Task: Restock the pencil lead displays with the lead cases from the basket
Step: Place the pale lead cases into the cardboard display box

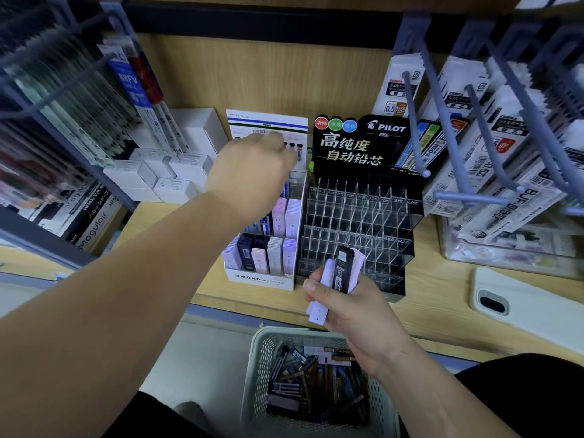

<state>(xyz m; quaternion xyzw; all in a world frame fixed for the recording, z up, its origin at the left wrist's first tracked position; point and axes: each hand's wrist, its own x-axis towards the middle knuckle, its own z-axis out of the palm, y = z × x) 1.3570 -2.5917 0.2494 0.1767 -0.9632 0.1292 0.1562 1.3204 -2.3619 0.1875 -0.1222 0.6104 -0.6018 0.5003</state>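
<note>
My right hand (354,308) grips a small bunch of lead cases (343,273), one black among pale ones, just in front of the clear Pilot display (357,216). My left hand (249,181) reaches over the back rows of the white Mono display (259,278), its fingers turned away and blurred, so I cannot tell whether they hold anything. More cases lie in the basket (257,352) below.

Centre of the frame, a light wooden shelf (442,314) runs left to right, with a matching wooden back panel (268,74) rising behind it and a dark rail (252,20) across the top. Upper right, grey metal hooks (474,197) jut forward. Lower left, pale floor (196,352) shows under the shelf edge.
</note>
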